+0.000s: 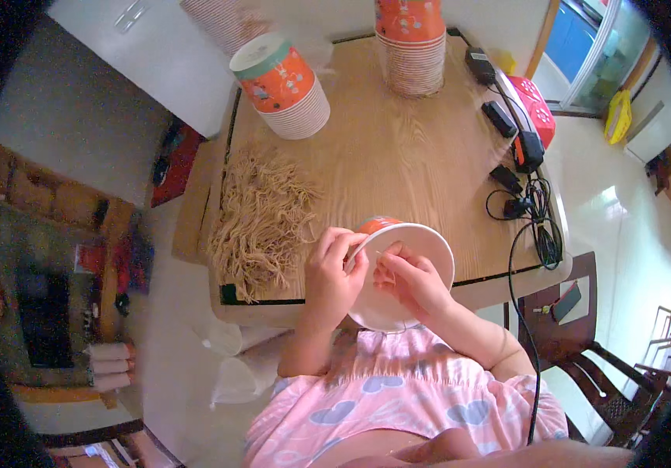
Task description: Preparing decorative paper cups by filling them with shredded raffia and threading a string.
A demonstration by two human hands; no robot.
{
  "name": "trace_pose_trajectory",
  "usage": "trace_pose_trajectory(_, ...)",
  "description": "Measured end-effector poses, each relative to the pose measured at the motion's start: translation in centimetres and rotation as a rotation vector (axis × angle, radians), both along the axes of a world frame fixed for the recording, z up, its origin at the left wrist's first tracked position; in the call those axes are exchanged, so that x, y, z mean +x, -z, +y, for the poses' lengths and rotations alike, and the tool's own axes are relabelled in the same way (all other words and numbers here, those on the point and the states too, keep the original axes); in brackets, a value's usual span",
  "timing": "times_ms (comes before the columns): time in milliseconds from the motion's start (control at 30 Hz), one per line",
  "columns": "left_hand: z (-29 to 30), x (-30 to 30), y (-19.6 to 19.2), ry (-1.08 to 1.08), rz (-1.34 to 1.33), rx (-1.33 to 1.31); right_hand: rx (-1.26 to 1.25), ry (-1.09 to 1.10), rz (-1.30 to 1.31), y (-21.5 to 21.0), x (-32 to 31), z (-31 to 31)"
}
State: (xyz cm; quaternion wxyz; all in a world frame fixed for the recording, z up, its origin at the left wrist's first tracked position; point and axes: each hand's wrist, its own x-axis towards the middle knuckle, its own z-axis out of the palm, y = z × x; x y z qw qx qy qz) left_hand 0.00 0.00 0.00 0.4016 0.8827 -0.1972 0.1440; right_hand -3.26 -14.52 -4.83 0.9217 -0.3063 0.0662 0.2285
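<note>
A white-lined paper bucket (438, 251) with an orange outside is tipped toward me at the table's near edge, its open mouth facing up. My left hand (334, 271) is closed on the left side of its rim, thumb and fingers pinching the wall. Inside the mouth, my right hand (415, 282) has its thumb and fingertips pressed together near the left hand. A thin pale bit shows at those fingertips, too small to name. Left of the bucket lies a loose heap of tan twisted paper cords (261, 222).
Nested paper buckets stand in a stack (292, 90) at the far left and another stack (413, 54) at the back. Black power adapters (498, 118) and a coiled cable (544, 226) line the table's right edge. A dark chair (585, 335) holds a phone (566, 303).
</note>
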Motion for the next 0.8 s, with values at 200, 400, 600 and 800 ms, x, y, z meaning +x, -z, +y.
trace_pose_trajectory(200, -0.7, -0.1, 0.1, -0.020, -0.077, -0.020, 0.020, 0.079, 0.129, 0.0, 0.8, 0.8)
trace_pose_trajectory(400, -0.8, 0.2, 0.0, -0.021, -0.060, -0.026, 0.095, 0.116, 0.075, -0.5, 1.2, 1.1)
trace_pose_trajectory(600, -0.7, 0.3, 0.1, -0.024, -0.030, -0.048, 0.094, 0.111, 0.088, -0.6, 1.5, 1.4)
trace_pose_trajectory(800, -0.7, 0.3, 0.0, -0.028, -0.018, -0.035, 0.095, 0.113, 0.070, -0.3, 1.6, 1.4)
